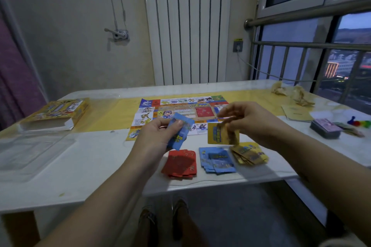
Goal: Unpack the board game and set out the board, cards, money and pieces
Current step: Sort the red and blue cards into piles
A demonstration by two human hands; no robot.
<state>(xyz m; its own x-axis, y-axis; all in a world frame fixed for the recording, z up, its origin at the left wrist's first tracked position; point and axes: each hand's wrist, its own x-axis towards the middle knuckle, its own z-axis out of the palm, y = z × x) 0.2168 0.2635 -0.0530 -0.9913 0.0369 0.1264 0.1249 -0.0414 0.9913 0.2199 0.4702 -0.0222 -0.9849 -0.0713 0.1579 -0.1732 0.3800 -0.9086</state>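
Head view: left hand point(160, 132) grips blue cards point(179, 133)

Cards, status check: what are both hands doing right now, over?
Left hand grips blue cards. Right hand pinches a yellow card near the yellow pile. Red pile, blue pile alongside. Nothing blocking.

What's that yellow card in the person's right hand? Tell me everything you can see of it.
The yellow card is a small rectangle, apparently thin glossy card, with a blue printed band down its yellow face. The print is too blurred to read. The right hand pinches its upper right part, with the fingers covering that side. The card hangs roughly upright, facing the camera, above the table. In the view it sits between the board and the loose yellow pile. Nothing else touches it.
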